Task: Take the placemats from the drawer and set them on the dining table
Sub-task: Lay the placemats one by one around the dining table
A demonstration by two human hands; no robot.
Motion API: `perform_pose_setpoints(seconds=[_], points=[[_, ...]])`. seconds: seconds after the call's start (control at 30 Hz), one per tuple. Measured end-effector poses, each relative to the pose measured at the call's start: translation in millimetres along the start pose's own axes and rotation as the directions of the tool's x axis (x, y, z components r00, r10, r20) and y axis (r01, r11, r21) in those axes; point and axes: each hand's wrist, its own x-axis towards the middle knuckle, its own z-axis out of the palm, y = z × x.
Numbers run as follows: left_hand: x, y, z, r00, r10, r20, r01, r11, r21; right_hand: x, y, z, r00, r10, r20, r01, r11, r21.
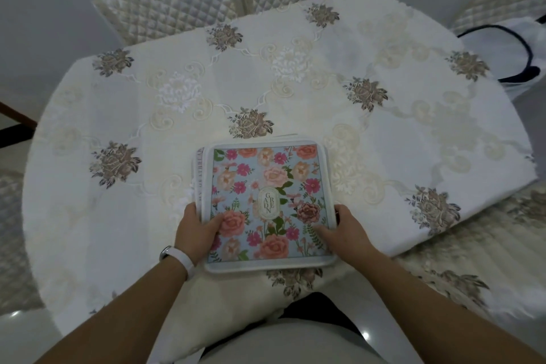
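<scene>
I see the left hand [196, 227] and right hand [347, 230] holding the placemats [266, 183] at the desk's [384, 53] six o'clock edge, fingers [339, 211] pinching the stack's sides.

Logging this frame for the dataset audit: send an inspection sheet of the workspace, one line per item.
Surface: table covered by a white embroidered cloth with brown flower patches.
Job's things: stack of placemats at the near edge, a floral one on top; other mats' edges show at its left and far sides.
Clutter: white bag with dark handles at the table's right side.
Hands: left hand and right hand grip the stack's sides, thumbs on top; white wristband on the left wrist.
Cables: nothing seen.
Surroundings: quilted chairs around the table; pale glossy floor.
</scene>
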Motion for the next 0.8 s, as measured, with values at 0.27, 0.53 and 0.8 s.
perform_pose_setpoints(seconds=[0.27, 0.53, 0.8], points=[[3, 3, 0, 0.987, 0.127, -0.096, -0.094, 0.951, 0.295, 12, -4, -9, 0.996, -0.043, -0.08, 0.041, 0.999, -0.029], [2, 19, 0, 0.984, 0.138, -0.116, -0.082, 0.916, 0.393, 39, 10, -4, 0.994, -0.054, -0.092, 0.04, 0.989, -0.143], [9, 23, -6, 0.995, 0.051, -0.081, -0.039, 0.989, 0.146, 26, -22, -8, 0.984, 0.126, -0.126, -0.106, 0.983, 0.149]])
